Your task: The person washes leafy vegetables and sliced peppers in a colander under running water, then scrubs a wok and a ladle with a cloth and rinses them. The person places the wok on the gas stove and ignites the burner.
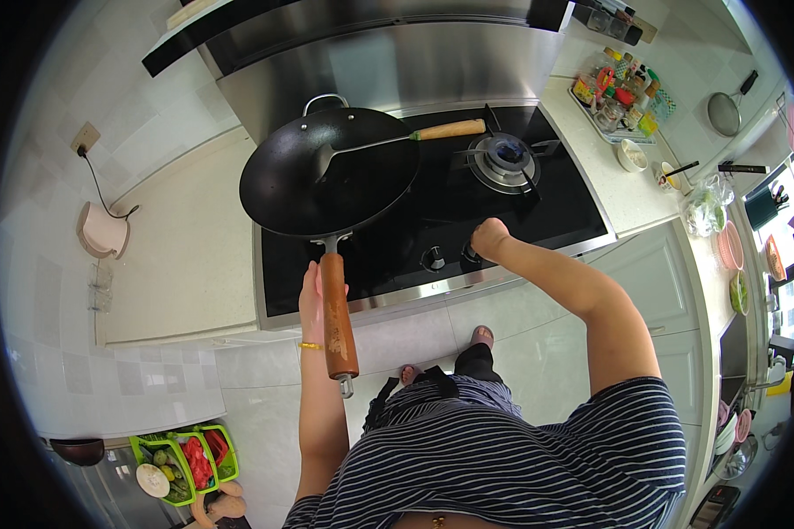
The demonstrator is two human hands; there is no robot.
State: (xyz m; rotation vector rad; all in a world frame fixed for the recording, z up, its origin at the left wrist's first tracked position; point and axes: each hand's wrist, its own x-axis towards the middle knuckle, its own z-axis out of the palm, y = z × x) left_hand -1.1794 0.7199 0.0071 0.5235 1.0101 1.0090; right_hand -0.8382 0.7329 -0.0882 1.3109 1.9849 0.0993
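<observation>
A black wok [364, 192] rests over the left side of the black glass gas hob [397, 264]. Inside it leans a metal spatula [370, 143], its wooden handle reaching out to the right. My left hand [312, 291] is raised behind the wok's wooden handle [338, 317], which hides most of the fingers; whether they grip it cannot be told. With its fingers closed, my right hand [488, 239] is on the right control knob [471, 252]. The left knob [434, 258] stands beside it. At the right burner [506, 153], a bluish glow shows in the centre.
Seasoning bottles stand on a tray [618, 135] at the back right, near a white bowl [632, 156] and a cup [668, 177]. A range hood [370, 20] overhangs the hob. Green vegetable baskets [192, 463] stand at the lower left.
</observation>
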